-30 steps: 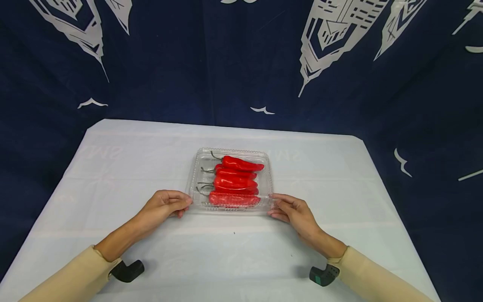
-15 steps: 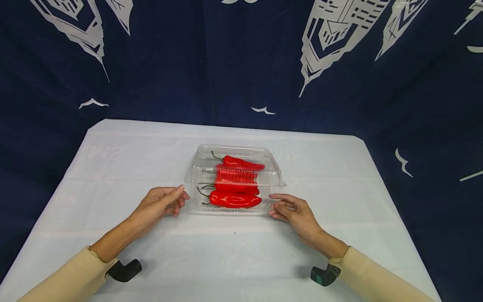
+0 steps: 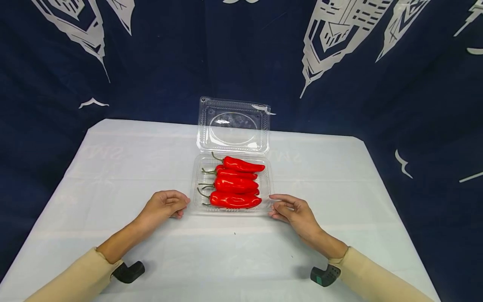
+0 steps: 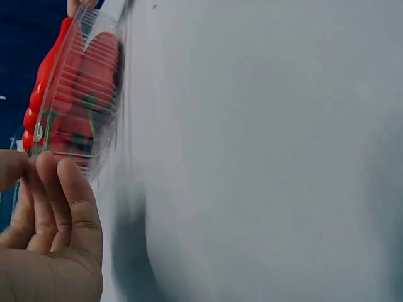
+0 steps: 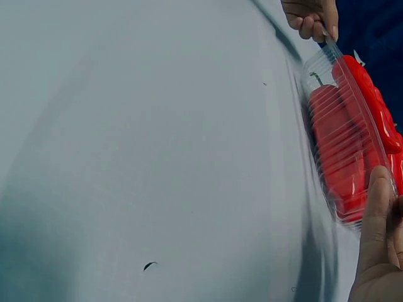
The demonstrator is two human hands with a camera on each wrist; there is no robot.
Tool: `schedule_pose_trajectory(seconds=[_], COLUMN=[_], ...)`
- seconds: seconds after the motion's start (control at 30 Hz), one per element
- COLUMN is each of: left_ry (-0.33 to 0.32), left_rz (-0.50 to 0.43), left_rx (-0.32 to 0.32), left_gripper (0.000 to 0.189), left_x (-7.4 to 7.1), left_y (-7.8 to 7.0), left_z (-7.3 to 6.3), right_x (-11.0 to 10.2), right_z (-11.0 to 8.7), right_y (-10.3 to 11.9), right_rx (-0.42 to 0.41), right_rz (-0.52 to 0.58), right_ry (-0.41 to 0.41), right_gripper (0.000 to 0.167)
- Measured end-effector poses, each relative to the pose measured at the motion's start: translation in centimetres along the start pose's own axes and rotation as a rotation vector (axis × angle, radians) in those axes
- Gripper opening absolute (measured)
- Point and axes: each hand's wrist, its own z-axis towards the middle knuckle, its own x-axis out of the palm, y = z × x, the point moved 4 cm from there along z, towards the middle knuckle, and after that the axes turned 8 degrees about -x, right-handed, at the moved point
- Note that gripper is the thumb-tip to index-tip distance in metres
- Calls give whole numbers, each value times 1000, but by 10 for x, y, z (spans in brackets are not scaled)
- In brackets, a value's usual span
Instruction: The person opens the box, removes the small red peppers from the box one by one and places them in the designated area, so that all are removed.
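A clear plastic clamshell container [image 3: 195,180] sits on the white table with its lid [image 3: 234,128] standing up at the back. Inside lie several red chili peppers [image 3: 235,183], stacked in a row with their green stems to the left. My left hand [image 3: 162,207] pinches the container's front left corner between thumb and fingers; the right wrist view shows this left hand [image 5: 312,16] at the rim as well. At the front right corner, my right hand [image 3: 296,214] grips the rim, thumb and fingers on either side of the edge.
The white table [image 3: 234,260] ends at a dark blue cloth backdrop [image 3: 162,63] with white printed shapes. A few small dark specks lie on the tabletop in front of the container.
The lid has swung up and back off the peppers to stand behind them. My left hand left the corner, then came back to it. My right hand stayed at its corner.
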Motion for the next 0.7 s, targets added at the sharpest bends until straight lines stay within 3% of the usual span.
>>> schedule_pose_trajectory(seconds=[0.3,0.7], left_ry=[68,91], left_rz=[-98,-104], left_rx=[11,22], left_gripper=[36,32], left_x=[7,10], left_y=[2,2], left_z=[1,-3], right_x=[-2,-2], right_z=[1,-3], right_y=[-2,-2], right_rx=[-11,12], right_rz=[10,-18], right_ry=[-8,-8], right_gripper=[44,43])
